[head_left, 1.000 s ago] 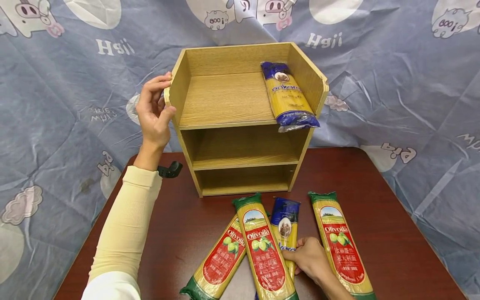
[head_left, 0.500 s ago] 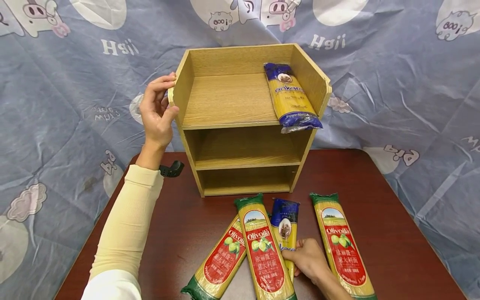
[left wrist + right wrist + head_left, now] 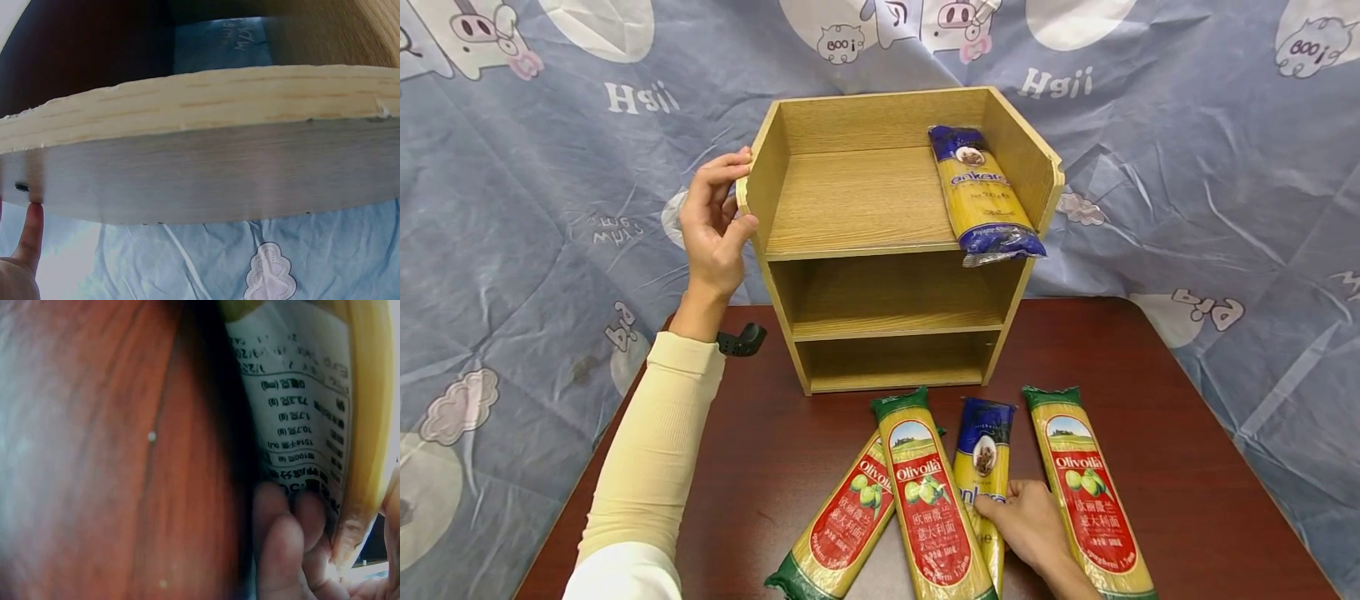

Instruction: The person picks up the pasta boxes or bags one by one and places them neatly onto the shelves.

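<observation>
Cream-sleeved, holds the left arm outstretched to the far left, with the left hand (image 3: 713,229) raised and curled fingers and thumb gripping the left side panel of the wooden shelf unit (image 3: 865,221). At the near right, pinches the held blue-and-yellow packet (image 3: 985,446) in the right hand (image 3: 1036,523), with thumb on top and fingers tucked underneath against the printed label (image 3: 294,425). On the worktop (image 3: 737,500), three red-labelled packets: two overlapping (image 3: 934,500) to the left of the held one, a third (image 3: 1090,492) to the right of the right hand. Blue-and-yellow packets, two: one in the right hand, near the middle; the other (image 3: 985,192) on the shelf unit. In the shelf unit, three levels; on the top one, at the right, that second packet, jutting over the near edge.
</observation>
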Demonstrator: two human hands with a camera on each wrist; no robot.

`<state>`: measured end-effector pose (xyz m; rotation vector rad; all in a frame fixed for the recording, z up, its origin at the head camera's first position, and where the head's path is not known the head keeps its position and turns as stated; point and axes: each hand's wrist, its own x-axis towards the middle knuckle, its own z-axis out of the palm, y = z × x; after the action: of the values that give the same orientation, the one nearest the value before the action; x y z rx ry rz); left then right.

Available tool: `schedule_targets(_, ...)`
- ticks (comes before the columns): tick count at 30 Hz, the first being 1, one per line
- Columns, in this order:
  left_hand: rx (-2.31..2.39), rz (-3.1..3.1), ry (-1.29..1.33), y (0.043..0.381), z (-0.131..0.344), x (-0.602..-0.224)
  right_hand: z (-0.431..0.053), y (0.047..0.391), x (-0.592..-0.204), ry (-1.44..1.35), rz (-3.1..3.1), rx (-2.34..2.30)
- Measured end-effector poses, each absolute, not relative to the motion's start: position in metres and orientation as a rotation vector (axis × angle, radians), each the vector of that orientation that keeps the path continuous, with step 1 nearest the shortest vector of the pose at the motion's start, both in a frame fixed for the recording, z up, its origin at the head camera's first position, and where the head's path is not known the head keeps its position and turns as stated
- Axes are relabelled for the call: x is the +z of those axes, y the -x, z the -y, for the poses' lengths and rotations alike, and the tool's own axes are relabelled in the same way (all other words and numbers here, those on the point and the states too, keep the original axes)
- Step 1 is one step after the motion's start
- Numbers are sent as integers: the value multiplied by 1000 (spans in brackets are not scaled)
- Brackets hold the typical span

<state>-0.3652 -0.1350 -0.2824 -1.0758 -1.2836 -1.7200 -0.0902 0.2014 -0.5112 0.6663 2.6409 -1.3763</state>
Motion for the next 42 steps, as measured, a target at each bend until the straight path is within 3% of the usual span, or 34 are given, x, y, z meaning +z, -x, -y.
schedule_targets(5, -1728, 1285, 1071, 364, 135, -283, -205, 88, -512, -639, -2668, -1357)
schedule_targets(15, -1714, 1281, 1077, 364, 134, -282, -220, 86, -517, -625, -2382, -1914)
schedule_targets(33, -1760, 1256, 1057, 363, 132, -282, -258, 89, -463, -590, -2469, -1910)
schedule_targets(42, -1763, 1253, 1059, 363, 132, -282, -266, 83, -434, -255, -2147, -2410)
